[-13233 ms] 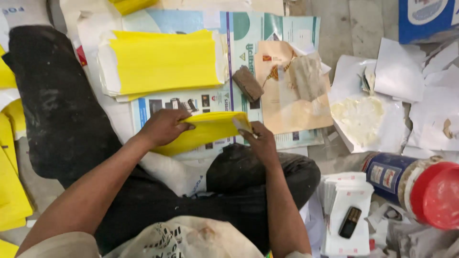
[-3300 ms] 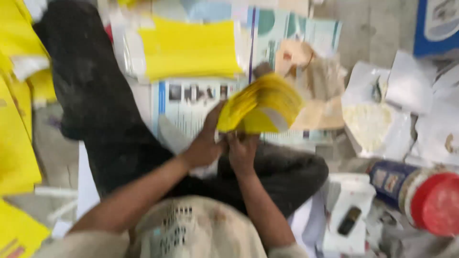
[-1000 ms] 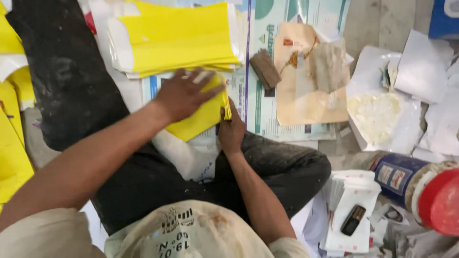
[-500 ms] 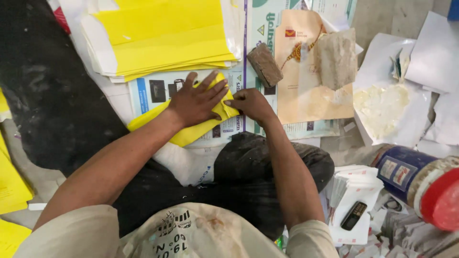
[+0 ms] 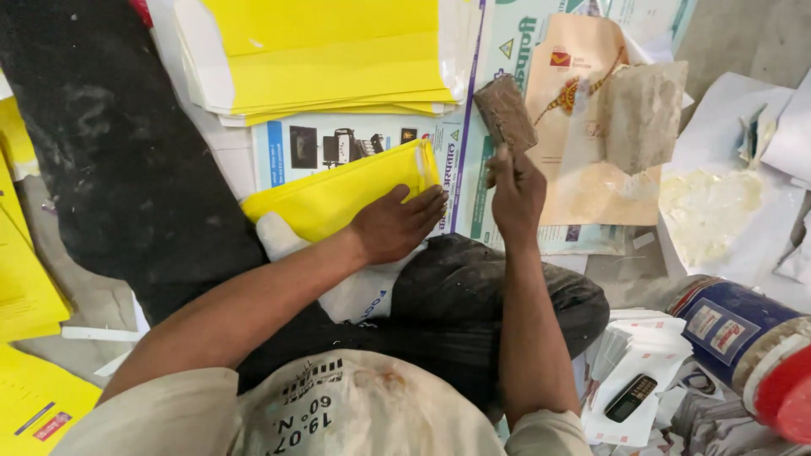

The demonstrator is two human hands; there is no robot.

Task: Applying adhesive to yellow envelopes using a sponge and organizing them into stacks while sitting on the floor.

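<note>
In the head view, our left hand (image 5: 393, 226) lies flat, fingers spread, on the yellow envelope (image 5: 338, 192) at mid-frame, its edge just below the yellow stack (image 5: 329, 55). Our right hand (image 5: 517, 187) grips the brown block (image 5: 505, 112), lifted beside the envelope's right edge

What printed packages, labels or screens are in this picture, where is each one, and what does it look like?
Printed sheet: flat under the yellow envelopes, white with blue edge and small product photos.
Tan envelope: upper right, beige with a red and yellow emblem.
Tin can: lower right, on its side, blue with pale labels and a red lid.
Phone: bottom right on white papers, small, black, screen dark.
Yellow envelope: centre, under the left hand, plain.
</note>
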